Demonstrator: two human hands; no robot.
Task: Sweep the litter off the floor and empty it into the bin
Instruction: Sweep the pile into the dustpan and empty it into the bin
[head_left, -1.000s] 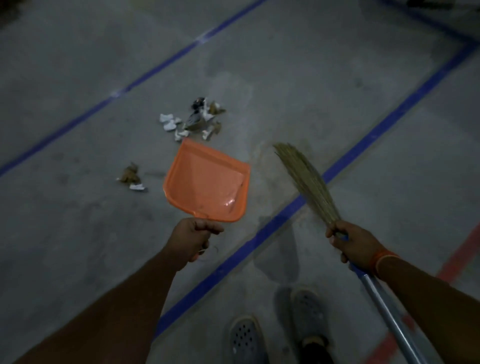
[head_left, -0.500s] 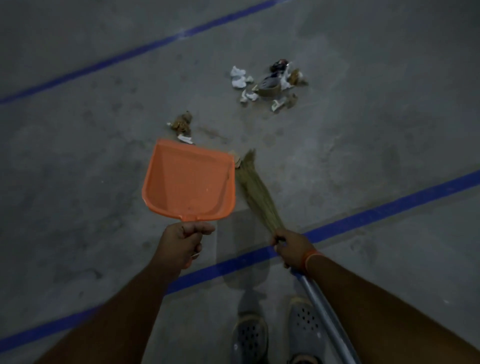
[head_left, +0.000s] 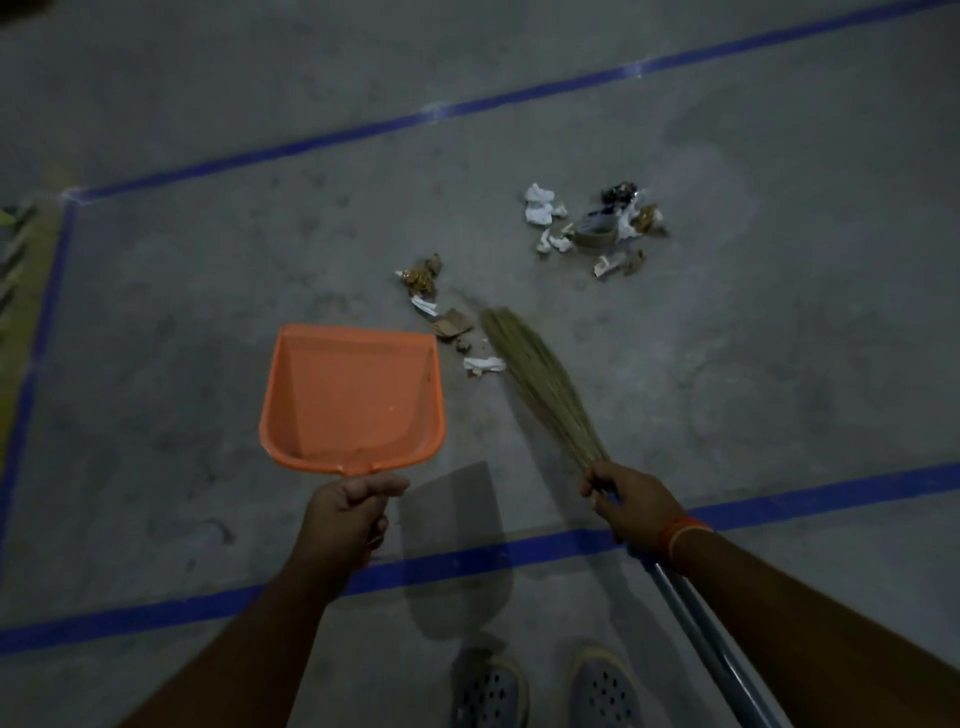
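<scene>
My left hand (head_left: 347, 512) grips the handle of an orange dustpan (head_left: 353, 397), held low over the grey floor with its mouth facing away from me. My right hand (head_left: 631, 501) grips a straw broom (head_left: 540, 387) where the bristles meet the metal handle. The bristle tips lie on the floor beside a few small paper and brown scraps (head_left: 454, 330), just right of the dustpan's front corner. A bigger heap of white, black and brown litter (head_left: 595, 226) lies farther off to the right. No bin is in view.
Blue tape lines (head_left: 457, 564) cross the concrete floor in front of my feet, along the far side and down the left edge. My two grey perforated shoes (head_left: 543, 691) stand at the bottom. A yellowish strip (head_left: 21, 270) runs along the far left.
The view has swung, so the litter sits more to the right. The broom has drawn a few scraps toward the dustpan's right front corner. Both hands keep their grips.
</scene>
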